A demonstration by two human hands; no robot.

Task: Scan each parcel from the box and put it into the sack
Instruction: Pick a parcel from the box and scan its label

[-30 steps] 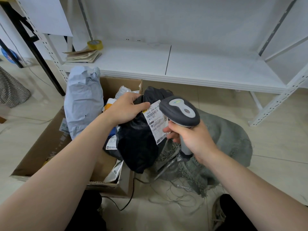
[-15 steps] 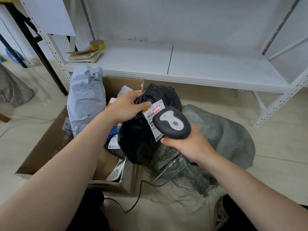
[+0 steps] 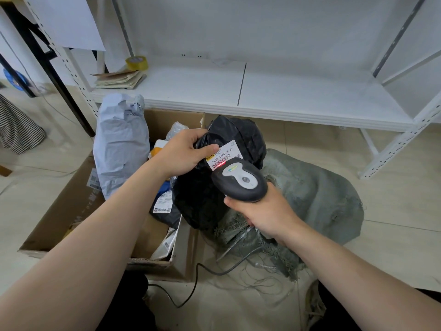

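Head view: a white shelf [image 3: 262, 91] spans the back above the floor, where an open cardboard box [image 3: 71, 206] on the left holds an upright pale grey parcel [image 3: 119, 144] among others, and a grey-green woven sack [image 3: 322, 194] lies slumped just beside it on the right. Between box and sack the left hand [image 3: 183, 154] holds a black parcel [image 3: 202, 199] up by its top, fingers [image 3: 191, 134] curled round the plastic. The right hand [image 3: 267, 211] wraps its fingers round the handle of a scanner [image 3: 241, 180], whose red line falls on the parcel's white label [image 3: 222, 152].
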